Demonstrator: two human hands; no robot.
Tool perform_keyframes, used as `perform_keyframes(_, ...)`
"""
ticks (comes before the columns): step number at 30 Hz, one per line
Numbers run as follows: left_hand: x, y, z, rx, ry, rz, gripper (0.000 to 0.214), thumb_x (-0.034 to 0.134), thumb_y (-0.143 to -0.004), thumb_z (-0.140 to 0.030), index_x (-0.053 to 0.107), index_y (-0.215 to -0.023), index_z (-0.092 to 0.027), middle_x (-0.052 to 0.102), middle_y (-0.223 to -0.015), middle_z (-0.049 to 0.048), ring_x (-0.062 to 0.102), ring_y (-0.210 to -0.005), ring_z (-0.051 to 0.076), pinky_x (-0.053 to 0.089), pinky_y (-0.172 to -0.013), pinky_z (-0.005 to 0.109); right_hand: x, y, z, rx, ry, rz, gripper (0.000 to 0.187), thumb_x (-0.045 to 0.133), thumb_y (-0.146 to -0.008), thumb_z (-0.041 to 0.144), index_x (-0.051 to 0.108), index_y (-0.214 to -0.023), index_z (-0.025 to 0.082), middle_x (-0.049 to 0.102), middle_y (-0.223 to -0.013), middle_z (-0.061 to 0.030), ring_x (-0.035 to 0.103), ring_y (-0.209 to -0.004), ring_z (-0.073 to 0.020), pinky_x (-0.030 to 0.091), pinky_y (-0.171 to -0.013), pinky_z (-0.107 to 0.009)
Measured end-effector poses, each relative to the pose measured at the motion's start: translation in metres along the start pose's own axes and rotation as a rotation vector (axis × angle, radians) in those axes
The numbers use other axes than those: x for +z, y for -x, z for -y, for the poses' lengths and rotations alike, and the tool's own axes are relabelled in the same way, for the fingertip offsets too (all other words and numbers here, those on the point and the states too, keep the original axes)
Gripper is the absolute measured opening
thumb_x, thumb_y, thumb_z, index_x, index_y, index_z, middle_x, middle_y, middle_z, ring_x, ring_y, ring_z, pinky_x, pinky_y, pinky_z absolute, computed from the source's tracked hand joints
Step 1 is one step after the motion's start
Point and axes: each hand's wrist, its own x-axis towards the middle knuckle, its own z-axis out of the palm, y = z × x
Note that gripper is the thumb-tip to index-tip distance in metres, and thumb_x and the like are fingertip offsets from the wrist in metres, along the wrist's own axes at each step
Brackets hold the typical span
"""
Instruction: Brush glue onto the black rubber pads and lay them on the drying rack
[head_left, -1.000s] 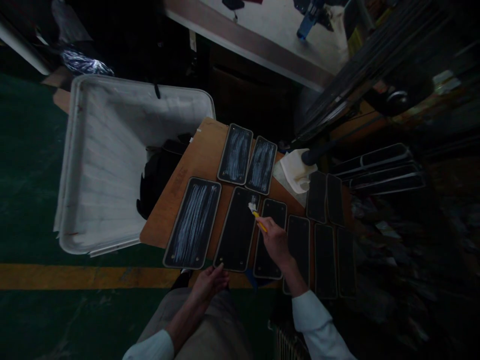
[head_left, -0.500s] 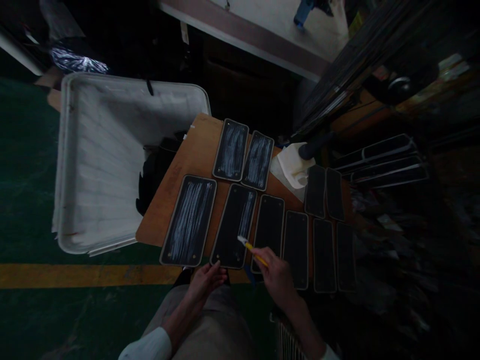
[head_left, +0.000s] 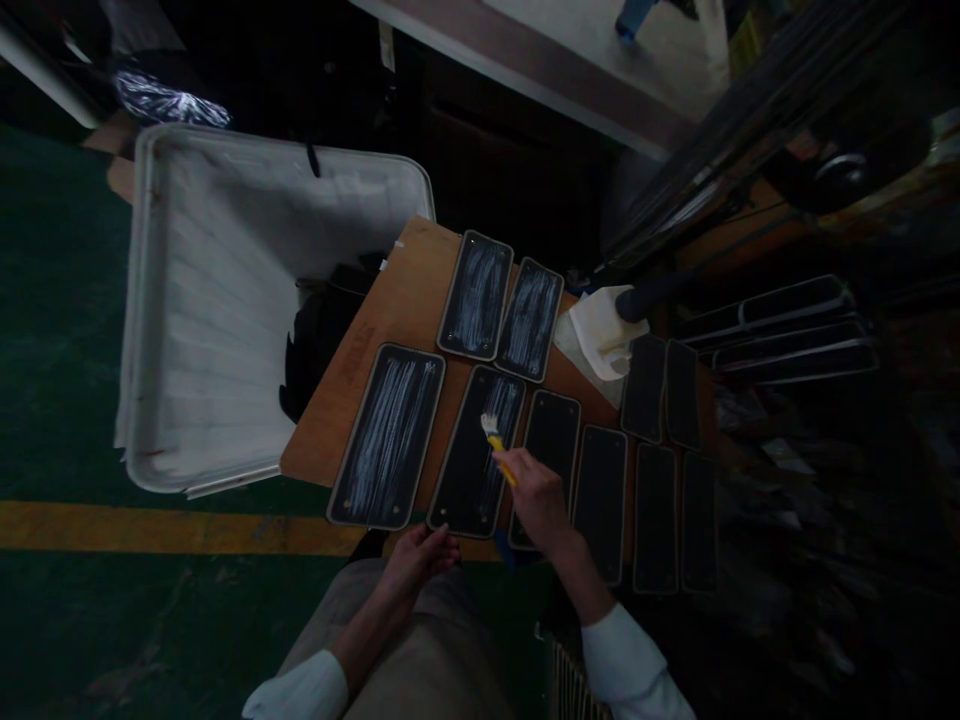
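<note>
My right hand (head_left: 536, 497) grips a small paintbrush (head_left: 503, 460) with a yellow handle and pale bristles. The bristles are over a dark rectangular panel (head_left: 457, 460) with rounded corners, whose right side bears whitish streaks. At that panel's near left corner, my left hand (head_left: 421, 562) pinches the edge, thumb on top and fingers curled below. To the left lies another panel (head_left: 386, 440) streaked white over most of its face. Two more streaked panels, one at the far left (head_left: 475, 295) and one beside it (head_left: 529, 320), lie behind.
Everything rests on a brown board (head_left: 341, 400). Several unstreaked dark panels (head_left: 600, 500) extend rightward. A cut-open white plastic container (head_left: 600, 330) stands at the board's far side. On the left is a large white bin (head_left: 210, 330) with dark items inside. A pale tabletop (head_left: 555, 60) is beyond.
My right hand has moved the brush farther up the panel, and the white streaks on its right side have spread. The left hand keeps its place at the panel's near corner.
</note>
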Motion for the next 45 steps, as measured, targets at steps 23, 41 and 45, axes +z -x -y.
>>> perform_keyframes(23, -0.013, -0.005, -0.001, 0.016, -0.037, 0.087, 0.040, 0.086, -0.062, -0.040, 0.066, -0.087, -0.016, 0.073, -0.078, 0.0052, 0.068, -0.066, 0.015, 0.052, -0.065, 0.026, 0.001, -0.048, 0.001, -0.033, 0.002, -0.063, 0.028, 0.046, -0.098, 0.015, 0.062, -0.120, 0.022, 0.069, -0.106, -0.0070, 0.068, -0.097, -0.0180, 0.054, -0.084, -0.028)
perform_keyframes(41, -0.007, 0.000, -0.002, 0.043, -0.060, 0.055, 0.040, 0.086, -0.062, -0.036, 0.066, -0.088, -0.013, 0.071, -0.078, 0.0050, 0.066, -0.068, 0.015, 0.052, -0.066, 0.025, 0.002, 0.039, 0.028, 0.098, -0.294, -0.003, 0.025, 0.046, -0.098, 0.017, 0.061, -0.116, 0.022, 0.068, -0.104, -0.0064, 0.067, -0.097, -0.0179, 0.054, -0.084, -0.029)
perform_keyframes(45, -0.007, 0.003, 0.004, 0.062, -0.027, 0.056, 0.037, 0.084, -0.066, -0.037, 0.065, -0.088, -0.014, 0.070, -0.078, 0.0043, 0.066, -0.070, 0.014, 0.051, -0.067, 0.024, 0.011, 0.076, 0.036, 0.064, -0.313, 0.136, 0.026, 0.049, -0.096, 0.015, 0.061, -0.118, 0.023, 0.069, -0.102, -0.0054, 0.067, -0.093, -0.0186, 0.055, -0.081, -0.030)
